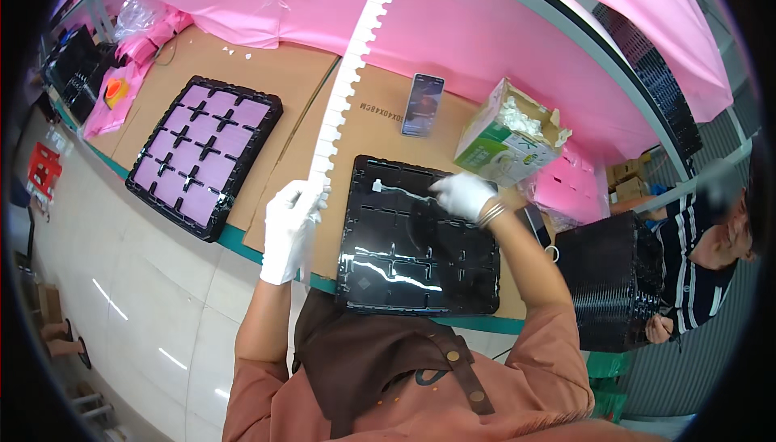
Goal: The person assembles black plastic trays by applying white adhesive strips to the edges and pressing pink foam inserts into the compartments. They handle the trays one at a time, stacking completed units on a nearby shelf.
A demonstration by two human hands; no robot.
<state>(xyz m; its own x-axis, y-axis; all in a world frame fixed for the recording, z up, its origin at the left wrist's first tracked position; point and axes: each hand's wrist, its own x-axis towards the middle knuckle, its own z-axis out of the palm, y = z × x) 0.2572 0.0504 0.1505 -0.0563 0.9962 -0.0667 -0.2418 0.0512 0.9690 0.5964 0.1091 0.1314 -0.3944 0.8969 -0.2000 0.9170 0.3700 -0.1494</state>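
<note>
My left hand (288, 220), in a white glove, is closed on the lower end of a long white notched strip (349, 70), which runs up past the top edge of the view. Below and to the right, a shiny black plastic tray (404, 236) with moulded ridges lies in front of me. My right hand (465, 196), gloved too, is over the tray's upper right part. Its fingers look pinched together; anything between them is too small to make out. A small white tab (377, 186) is on the tray's upper left.
A second black tray with lilac panels (194, 151) lies left on the cardboard-covered table (303, 131). A phone (423, 105) and an open box of white pieces (511, 135) stand behind the near tray. At right, a person (695, 256) holds a stack of black trays (610, 280).
</note>
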